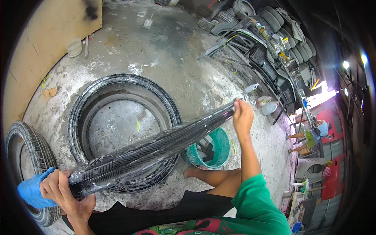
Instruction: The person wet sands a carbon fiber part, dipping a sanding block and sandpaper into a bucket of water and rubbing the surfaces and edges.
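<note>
A long, glossy black carbon-fibre panel [149, 156] slants across the middle, its wider end at the lower left and its narrow end at the upper right. My left hand [64, 194] grips the wide end, the thumb below and the fingers over the edge. A blue cloth [37, 190] bunches against the outer side of those fingers; whether they hold it too is hard to see. At the narrow tip, my right hand [243, 115] is closed round the panel. Under the panel lies a big black tyre [121, 80], flat on the floor and partly hidden.
Beyond the panel stands a green bucket [223, 147] with dark blocks inside. Another tyre [43, 152] is at far left. Plastic bottles [269, 108], car parts [266, 64] and stacked tyres [301, 53] fill the right. Another person [315, 133] is farther off.
</note>
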### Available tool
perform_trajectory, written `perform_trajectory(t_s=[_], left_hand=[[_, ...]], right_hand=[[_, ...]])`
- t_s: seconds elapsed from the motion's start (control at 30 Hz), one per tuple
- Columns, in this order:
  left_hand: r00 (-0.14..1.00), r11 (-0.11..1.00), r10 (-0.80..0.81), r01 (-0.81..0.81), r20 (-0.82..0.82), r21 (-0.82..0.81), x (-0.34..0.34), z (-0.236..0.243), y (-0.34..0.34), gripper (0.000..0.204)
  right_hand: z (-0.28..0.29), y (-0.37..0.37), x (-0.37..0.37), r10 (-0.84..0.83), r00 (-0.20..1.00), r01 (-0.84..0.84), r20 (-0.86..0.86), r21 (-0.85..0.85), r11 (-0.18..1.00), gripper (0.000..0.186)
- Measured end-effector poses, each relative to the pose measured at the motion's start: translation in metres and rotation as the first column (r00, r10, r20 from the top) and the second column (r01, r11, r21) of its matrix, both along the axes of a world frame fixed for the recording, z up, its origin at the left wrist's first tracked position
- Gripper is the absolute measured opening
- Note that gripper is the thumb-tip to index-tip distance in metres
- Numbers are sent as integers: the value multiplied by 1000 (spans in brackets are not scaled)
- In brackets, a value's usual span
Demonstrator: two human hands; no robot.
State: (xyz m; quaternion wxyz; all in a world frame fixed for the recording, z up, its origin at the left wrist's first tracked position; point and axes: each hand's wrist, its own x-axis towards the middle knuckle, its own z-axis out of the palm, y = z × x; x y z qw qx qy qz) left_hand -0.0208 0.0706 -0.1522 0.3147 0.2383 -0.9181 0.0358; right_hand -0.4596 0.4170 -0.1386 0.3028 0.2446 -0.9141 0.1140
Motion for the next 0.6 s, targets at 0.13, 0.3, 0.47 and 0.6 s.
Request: perform_trajectory(t_s=[0.13, 0.3, 0.47, 0.6], left_hand=[[998, 998, -54, 54, -11, 27, 0, 8, 1, 72], [1000, 1000, 2, -2, 10, -11, -4, 4, 3, 73], [1000, 1000, -4, 4, -1, -10, 3, 5, -5, 76], [996, 996, -87, 87, -1, 21, -8, 6, -5, 78]], right_hand=[[1, 28, -20, 72, 991, -80, -115, -63, 995, 20], [-10, -28, 22, 66, 996, -75, -57, -185, 980, 19], [-15, -60, 76, 248, 922, -328, -297, -258, 909, 19], [-16, -13, 14, -204, 977, 156, -60, -448, 880, 20]])
